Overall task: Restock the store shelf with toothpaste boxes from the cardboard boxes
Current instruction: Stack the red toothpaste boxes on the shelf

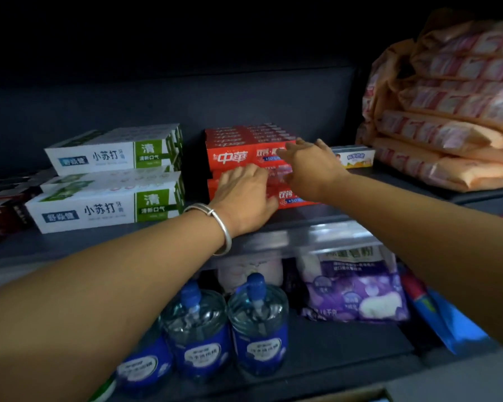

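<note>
Red toothpaste boxes [233, 158] are stacked in layers at the middle of the dark shelf [99, 242]. My left hand [244, 195], with a silver bangle on the wrist, lies flat against the front of the lower red boxes, thumb along the bottom one. My right hand [311, 166] reaches over the right end of the top red layer with its fingers stretched out and touching it. Neither hand visibly closes around a box. White and green toothpaste boxes [105, 158] are stacked to the left. No cardboard box is clearly in view.
A small white box [355, 158] lies just right of the red stack. Orange soft packs [447, 126] are piled at the far right, dark boxes [0, 216] at the far left. Below the shelf stand water bottles [198, 329] and a purple bag [355, 288].
</note>
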`<action>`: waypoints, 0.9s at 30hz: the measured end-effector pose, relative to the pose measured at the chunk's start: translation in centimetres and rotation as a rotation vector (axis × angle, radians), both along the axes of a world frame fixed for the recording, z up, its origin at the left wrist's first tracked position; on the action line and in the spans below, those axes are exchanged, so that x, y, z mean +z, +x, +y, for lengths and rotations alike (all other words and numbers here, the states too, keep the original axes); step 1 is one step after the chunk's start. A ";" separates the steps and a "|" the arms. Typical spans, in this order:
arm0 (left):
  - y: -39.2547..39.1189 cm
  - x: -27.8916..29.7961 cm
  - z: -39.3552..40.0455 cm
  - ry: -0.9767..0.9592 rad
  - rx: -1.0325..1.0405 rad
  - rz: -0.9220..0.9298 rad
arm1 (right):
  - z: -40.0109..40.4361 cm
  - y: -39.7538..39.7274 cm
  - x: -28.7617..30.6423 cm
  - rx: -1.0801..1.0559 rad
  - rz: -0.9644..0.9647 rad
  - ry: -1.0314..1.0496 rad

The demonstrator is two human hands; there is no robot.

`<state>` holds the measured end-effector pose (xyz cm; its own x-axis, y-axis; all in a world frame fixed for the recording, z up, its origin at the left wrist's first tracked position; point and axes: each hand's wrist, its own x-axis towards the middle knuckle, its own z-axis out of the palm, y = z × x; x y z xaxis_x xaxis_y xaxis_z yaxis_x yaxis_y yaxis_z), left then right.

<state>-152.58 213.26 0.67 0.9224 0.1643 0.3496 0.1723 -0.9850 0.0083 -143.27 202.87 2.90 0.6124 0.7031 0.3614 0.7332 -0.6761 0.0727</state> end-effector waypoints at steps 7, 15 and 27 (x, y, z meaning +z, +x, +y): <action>-3.2 -2.9 -4.3 -0.014 -0.079 -0.066 | -6.0 -5.7 -3.8 0.009 0.026 0.017; -7.1 -9.4 -8.3 0.046 -0.169 -0.072 | -11.4 -10.6 -11.4 0.004 0.130 -0.071; -10.3 -24.3 -11.6 -0.073 -0.201 0.184 | -14.8 -12.7 -25.5 -0.008 0.292 -0.213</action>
